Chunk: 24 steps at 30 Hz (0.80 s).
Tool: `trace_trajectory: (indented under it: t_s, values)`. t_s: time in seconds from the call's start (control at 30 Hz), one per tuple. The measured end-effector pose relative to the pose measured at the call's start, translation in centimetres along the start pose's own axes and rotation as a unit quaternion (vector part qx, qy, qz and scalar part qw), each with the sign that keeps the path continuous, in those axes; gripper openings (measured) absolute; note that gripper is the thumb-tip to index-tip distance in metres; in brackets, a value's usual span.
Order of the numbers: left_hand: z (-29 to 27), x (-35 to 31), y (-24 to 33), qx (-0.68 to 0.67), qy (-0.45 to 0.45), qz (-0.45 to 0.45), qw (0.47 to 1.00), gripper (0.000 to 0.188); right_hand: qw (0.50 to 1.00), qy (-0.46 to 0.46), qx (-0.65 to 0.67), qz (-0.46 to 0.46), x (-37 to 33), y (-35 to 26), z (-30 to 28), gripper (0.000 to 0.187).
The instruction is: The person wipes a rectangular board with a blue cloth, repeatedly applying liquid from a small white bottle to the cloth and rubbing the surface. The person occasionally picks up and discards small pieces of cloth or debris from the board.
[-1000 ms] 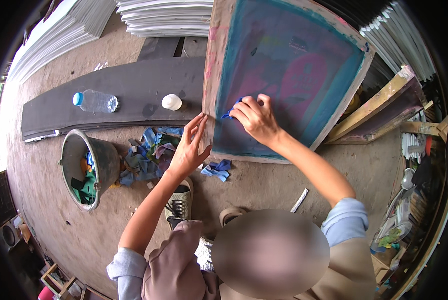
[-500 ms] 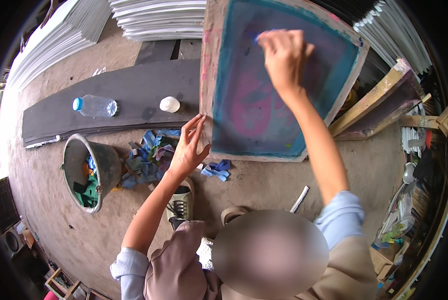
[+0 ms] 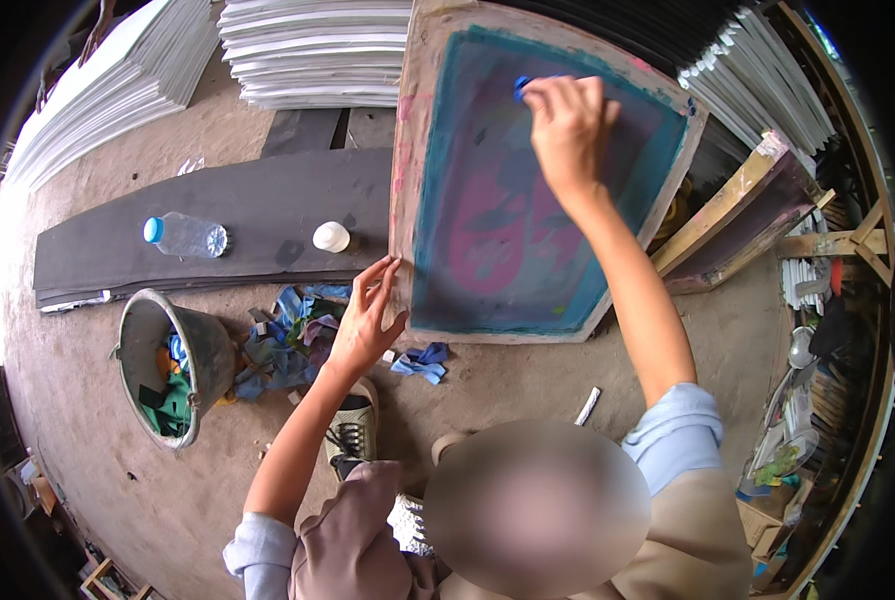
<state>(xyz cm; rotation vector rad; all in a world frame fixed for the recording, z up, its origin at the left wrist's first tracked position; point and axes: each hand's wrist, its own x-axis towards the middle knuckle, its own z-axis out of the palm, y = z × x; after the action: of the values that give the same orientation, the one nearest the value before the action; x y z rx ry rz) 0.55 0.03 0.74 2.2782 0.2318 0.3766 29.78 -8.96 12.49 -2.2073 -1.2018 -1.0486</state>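
A screen-printing frame (image 3: 404, 190) stands tilted in front of me, its mesh (image 3: 588, 215) bordered in teal with pink shapes lower down. My right hand (image 3: 572, 138) is closed around a small blue rag (image 3: 522, 89) at the upper part of the mesh. Most of the rag is hidden by the fingers. My left hand (image 3: 365, 318) rests its fingertips against the frame's left edge, fingers apart and holding nothing. Left of the frame, a white bottle (image 3: 332, 237) stands and a clear plastic bottle (image 3: 188, 236) with a blue cap lies on a dark stack of sheets (image 3: 268, 200).
A grey bucket (image 3: 213, 345) with cloth scraps is at the left, beside scattered rags (image 3: 278, 355). White sheet stacks (image 3: 313, 50) line the back. Another wooden frame (image 3: 713, 210) leans at the right. A white stick (image 3: 588, 406) lies on the floor near my feet.
The whole view has shifted, so the scene sits lower in the picture. My right hand has moved slightly rightward over the mesh with the blue rag. My left hand stays at the edge.
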Motion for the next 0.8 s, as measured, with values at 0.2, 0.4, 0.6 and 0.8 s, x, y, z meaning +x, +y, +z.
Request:
trace_trajectory:
  t_s: [0.2,0.4,0.6,0.8]
  values:
    - [0.6,0.2,0.1,-0.004,0.011,0.014,1.0,0.079,0.999,0.019,0.032,0.006,0.5,2.7,-0.6,0.004]
    - [0.3,0.0,0.0,-0.009,0.001,0.008,1.0,0.079,1.0,-0.011,-0.016,0.012,-0.1,2.6,-1.7,0.005]
    - [-0.2,0.3,-0.5,0.015,0.017,0.03,0.999,0.079,0.999,-0.044,-0.012,-0.029,-0.3,1.8,-1.9,0.007]
    - [-0.1,0.1,-0.3,-0.018,0.003,0.003,1.0,0.079,0.995,-0.063,0.031,-0.069,0.1,3.0,-2.2,0.003]
